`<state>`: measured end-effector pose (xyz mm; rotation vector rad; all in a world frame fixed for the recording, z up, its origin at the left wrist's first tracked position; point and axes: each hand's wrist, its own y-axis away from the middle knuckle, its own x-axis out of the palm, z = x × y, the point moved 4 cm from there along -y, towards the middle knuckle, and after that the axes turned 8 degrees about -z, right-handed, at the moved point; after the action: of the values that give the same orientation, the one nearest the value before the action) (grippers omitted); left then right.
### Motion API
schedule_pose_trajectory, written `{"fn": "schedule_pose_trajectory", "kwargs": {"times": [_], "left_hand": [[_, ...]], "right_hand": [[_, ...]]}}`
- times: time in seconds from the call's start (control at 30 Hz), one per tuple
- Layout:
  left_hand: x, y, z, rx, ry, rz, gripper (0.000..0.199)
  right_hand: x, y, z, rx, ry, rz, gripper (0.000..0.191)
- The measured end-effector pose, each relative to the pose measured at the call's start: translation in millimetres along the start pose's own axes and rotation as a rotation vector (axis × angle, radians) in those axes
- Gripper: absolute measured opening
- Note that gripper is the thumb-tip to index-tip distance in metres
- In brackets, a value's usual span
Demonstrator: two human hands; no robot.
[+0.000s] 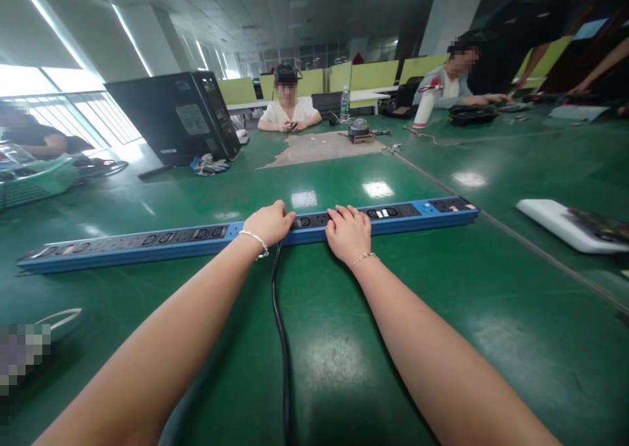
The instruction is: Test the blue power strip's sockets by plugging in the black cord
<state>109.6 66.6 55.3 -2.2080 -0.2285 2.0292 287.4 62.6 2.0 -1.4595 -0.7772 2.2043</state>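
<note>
Head view: a long blue strip (305, 236) lies on the green surface (329, 302), across the middle of the frame. Its long way goes from near the left edge over to the right side, and the right end sits higher in the frame. Both hands are on it, side by side, with a small gap between them. The left hand (268, 226) is curled up on the strip. A black cord (280, 321) runs from the bottom of the frame up to that hand, so the left hand is nearer to it. I cannot tell if it grips the cord, as its fingers hide the top end. The right hand (349, 233) holds the strip, fingers bent over the top.
</note>
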Motion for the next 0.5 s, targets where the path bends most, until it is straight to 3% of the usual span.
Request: {"fn": "schedule_pose_trajectory", "kwargs": {"times": [0.07,0.17,0.23,0.37,0.5], "left_hand": [[6.6,7,16,0.045,0.069,-0.052,0.045],[16.6,24,38,0.108,0.043,-0.284,0.044],[26.0,35,47,0.125,0.028,-0.361,0.045],[36.3,48,51,0.159,0.031,-0.386,0.048],[35.4,51,50,0.166,0.038,-0.386,0.05]], "right_hand": [[-2,0,1,0.002,-0.033,0.011,0.037],[-7,-2,13,-0.033,-0.094,0.035,0.04],[-11,-6,30,-0.056,-0.132,0.059,0.041],[-17,-18,75,-0.013,-0.128,0.174,0.043],[-12,-26,114,-0.035,0.078,0.375,0.036]]}}
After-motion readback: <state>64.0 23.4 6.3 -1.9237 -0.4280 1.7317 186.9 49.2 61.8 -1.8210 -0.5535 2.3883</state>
